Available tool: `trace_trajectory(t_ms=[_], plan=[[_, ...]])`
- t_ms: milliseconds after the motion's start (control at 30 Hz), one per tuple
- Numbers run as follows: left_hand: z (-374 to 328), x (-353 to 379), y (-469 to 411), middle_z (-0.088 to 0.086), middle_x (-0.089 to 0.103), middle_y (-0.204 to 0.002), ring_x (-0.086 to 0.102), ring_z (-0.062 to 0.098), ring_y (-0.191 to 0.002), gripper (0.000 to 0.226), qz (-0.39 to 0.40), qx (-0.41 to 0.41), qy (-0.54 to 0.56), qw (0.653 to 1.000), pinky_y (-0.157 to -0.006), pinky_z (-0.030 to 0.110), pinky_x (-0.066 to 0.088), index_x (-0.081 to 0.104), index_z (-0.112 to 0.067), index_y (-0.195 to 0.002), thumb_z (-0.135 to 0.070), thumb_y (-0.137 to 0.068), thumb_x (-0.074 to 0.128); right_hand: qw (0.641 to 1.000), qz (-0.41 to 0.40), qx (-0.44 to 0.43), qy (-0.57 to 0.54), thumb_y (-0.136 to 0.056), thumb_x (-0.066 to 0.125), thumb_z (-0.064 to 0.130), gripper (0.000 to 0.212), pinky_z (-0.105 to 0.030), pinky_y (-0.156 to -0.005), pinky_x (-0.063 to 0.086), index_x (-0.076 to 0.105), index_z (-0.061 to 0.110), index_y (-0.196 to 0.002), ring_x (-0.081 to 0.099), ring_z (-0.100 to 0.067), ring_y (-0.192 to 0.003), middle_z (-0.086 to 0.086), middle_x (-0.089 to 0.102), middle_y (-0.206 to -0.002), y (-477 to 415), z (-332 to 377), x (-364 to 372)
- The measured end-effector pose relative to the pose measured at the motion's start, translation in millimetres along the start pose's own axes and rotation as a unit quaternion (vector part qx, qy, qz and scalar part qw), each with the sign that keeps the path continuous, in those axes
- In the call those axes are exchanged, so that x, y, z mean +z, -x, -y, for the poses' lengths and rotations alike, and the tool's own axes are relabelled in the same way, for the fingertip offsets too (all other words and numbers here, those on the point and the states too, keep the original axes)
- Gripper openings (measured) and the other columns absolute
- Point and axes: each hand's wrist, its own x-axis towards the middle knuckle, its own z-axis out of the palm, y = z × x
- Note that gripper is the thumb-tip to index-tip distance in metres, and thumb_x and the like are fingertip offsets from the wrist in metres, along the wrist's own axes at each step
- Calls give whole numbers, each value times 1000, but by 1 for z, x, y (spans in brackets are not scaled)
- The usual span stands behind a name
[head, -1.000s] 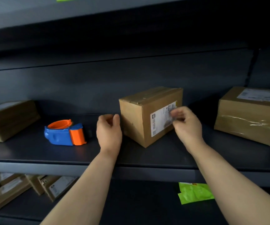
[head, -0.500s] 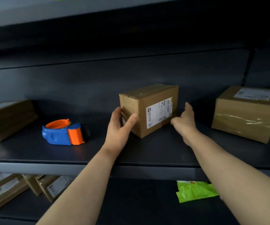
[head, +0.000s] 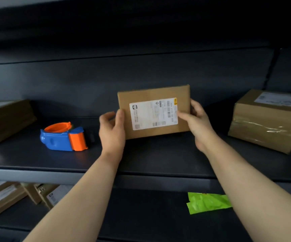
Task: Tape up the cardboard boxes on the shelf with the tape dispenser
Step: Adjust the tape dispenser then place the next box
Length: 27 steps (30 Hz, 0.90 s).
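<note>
A small cardboard box (head: 151, 93) sits at the centre of the view over the dark shelf (head: 158, 154), turned so its face with the white shipping label (head: 154, 113) looks at the viewer. In this dim view it seems tipped up on its lower edge, though whether it touches the shelf is unclear.

The left hand (head: 112, 130) grips its left edge, thumb on the front. The right hand (head: 198, 119) grips the right edge, thumb lying across the label.

The blue and orange tape dispenser (head: 64, 136) lies untouched at 8 o'clock from the box. A taped box (head: 267, 121) stands at 3 o'clock, and another box (head: 6, 119) far off at 9 o'clock. A green packet (head: 208, 202) lies on the lower shelf at 5 o'clock.

Risk: reaching for the dispenser frees one hand, and the tipped box, held only at its edges, may slip or topple forward.
</note>
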Motion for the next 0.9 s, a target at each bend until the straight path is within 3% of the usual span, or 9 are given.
trace_trajectory(t_ms=[100, 233, 367, 467, 600, 767, 900], plan=[[-8, -6, 2, -2, 66, -100, 62, 16, -97, 29, 15, 14, 67, 998, -86, 33, 49, 60, -24, -94, -49, -97, 47, 999, -12, 16, -51, -89, 66, 32, 41, -26, -82, 45, 58, 38, -130, 61, -5, -108, 15, 67, -118, 6, 4, -8], [-18, -5, 9, -10, 69, -101, 62, 10, -101, 37, 86, -28, 76, 993, -89, 31, 47, 65, -35, -96, -52, -100, 32, 985, -64, 77, -142, -88, 65, 46, 37, -26, -82, 42, 63, 31, -121, 59, -7, -110, 13, 68, -115, 8, 4, -8], [-14, -4, 8, -5, 70, -97, 63, 13, -98, 43, 126, -54, 33, 990, -98, 39, 48, 69, -27, -96, -54, -99, 35, 981, -76, 81, -158, -87, 63, 53, 28, -27, -90, 44, 65, 29, -101, 62, -6, -101, 13, 71, -96, 9, 0, -4], [-12, -3, 7, -6, 71, -99, 63, 10, -100, 40, 129, -71, 33, 989, -98, 35, 47, 69, -25, -99, -50, -100, 39, 987, -59, 64, -139, -90, 61, 49, 27, -24, -81, 44, 66, 29, -107, 60, -3, -93, 15, 68, -92, 11, 0, -3], [-12, -1, 7, -7, 68, -99, 61, 5, -96, 32, 129, -59, 35, 989, -87, 24, 48, 68, -21, -104, -40, -101, 43, 990, -57, 41, -124, -91, 60, 47, 40, -21, -71, 42, 64, 24, -123, 60, -2, -87, 13, 68, -95, 19, 5, -3], [-5, -4, 3, -7, 66, -91, 58, 6, -90, 29, 32, -28, 2, 999, -79, 26, 41, 66, -25, -85, -46, -96, 49, 997, -59, -30, -38, -81, 62, 64, 52, -23, -92, 45, 65, 32, -122, 59, -1, -109, 14, 67, -116, 31, 4, -2], [-1, -10, 0, -1, 66, -102, 59, 18, -99, 34, -70, -61, 11, 996, -96, 40, 45, 65, -29, -85, -54, -84, 42, 992, -43, -76, 93, -73, 56, 72, 60, -37, -94, 50, 63, 38, -122, 60, -1, -102, 16, 66, -107, 41, -3, 9]])
